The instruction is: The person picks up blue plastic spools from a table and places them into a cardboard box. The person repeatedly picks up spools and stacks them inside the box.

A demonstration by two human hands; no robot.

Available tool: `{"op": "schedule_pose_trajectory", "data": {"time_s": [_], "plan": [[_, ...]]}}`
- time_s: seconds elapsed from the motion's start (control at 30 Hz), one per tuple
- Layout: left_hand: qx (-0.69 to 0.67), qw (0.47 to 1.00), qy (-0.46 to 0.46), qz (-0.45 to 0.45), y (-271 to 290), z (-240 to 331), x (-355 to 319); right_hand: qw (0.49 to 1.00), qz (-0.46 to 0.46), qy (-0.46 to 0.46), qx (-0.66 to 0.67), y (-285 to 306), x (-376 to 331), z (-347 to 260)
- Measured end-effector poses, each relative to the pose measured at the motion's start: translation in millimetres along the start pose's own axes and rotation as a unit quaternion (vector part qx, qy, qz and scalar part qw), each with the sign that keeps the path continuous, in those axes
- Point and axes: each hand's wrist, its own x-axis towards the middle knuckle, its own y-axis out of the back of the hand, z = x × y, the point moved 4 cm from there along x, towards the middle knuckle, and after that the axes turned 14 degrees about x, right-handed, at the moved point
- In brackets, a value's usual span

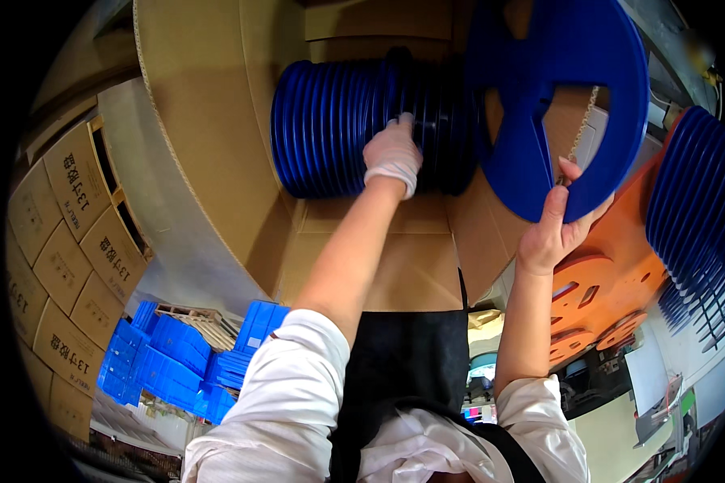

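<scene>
A row of blue plastic reels (330, 133) stands on edge inside an open cardboard box (205, 121). My left hand (392, 154), in a white glove, reaches into the box and rests on the reel rims near the middle of the row. Its fingers are stretched forward against the rims, and their tips are partly hidden. At the right, my bare right hand (554, 233) grips the lower rim of a single blue reel (580, 60), with the fingers through one of its cut-outs. This reel is raised above the box's right side, its flat face toward me.
Stacked cardboard cartons (64, 266) fill the left side. Blue plastic bins (169, 362) and a wooden pallet (197, 322) lie beyond the box at lower left. To the right are orange panels with cut-outs (580, 294) and a stack of blue reels (697, 193).
</scene>
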Motion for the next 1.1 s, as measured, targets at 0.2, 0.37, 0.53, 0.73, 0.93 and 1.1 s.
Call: {"op": "schedule_pose_trajectory", "data": {"time_s": [0.2,0.37,0.53,0.73,0.93,1.1], "plan": [[0.018,1.000,-0.022,-0.002,11.4,6.9,-7.0,0.999,-0.042,0.000,0.007,0.8,4.8,2.0],[0.137,0.986,-0.082,0.046,-18.6,59.0,-105.8,1.000,-0.013,-0.008,0.018,-4.8,4.7,-11.1],[0.113,0.957,0.041,-0.264,-85.1,36.9,-94.4,0.999,-0.040,0.007,0.004,-1.2,9.1,-0.7],[0.078,0.960,-0.066,0.262,11.0,-18.3,-99.1,0.998,-0.036,-0.007,-0.053,-4.3,3.2,-6.2],[0.235,0.938,0.077,0.242,5.5,-94.5,-16.4,0.999,-0.033,0.001,-0.006,-3.5,4.4,-4.8],[0.230,0.954,0.063,0.184,-5.9,-69.5,-18.1,0.998,-0.021,0.001,-0.051,-2.9,4.0,-2.2]]}}
